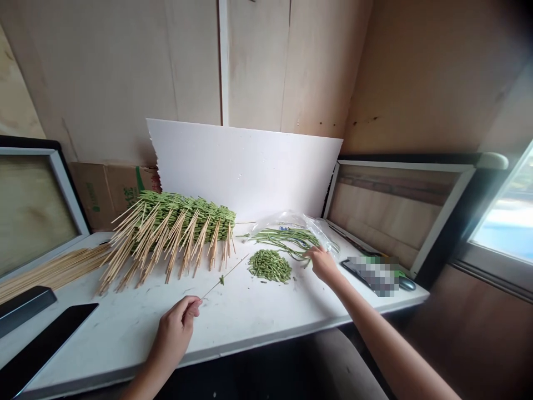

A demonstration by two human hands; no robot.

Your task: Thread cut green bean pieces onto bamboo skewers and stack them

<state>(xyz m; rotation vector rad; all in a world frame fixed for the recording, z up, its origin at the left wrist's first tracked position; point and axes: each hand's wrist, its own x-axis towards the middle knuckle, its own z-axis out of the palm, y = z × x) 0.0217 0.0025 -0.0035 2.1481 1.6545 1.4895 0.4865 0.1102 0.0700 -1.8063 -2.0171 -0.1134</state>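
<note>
A pale, scuffed wall (195, 61) with a white vertical strip (224, 66) rises in front of me, behind the white table (250, 319); over to the right, daylight glows in a window (506, 211) near a brownish side wall (425, 78).

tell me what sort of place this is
Probably a makeshift food-prep corner indoors: a white table against a plain wall bears a stack of skewered greens, seemingly cut beans, beside a heap of loose pieces and a bundle of bare sticks.
</note>
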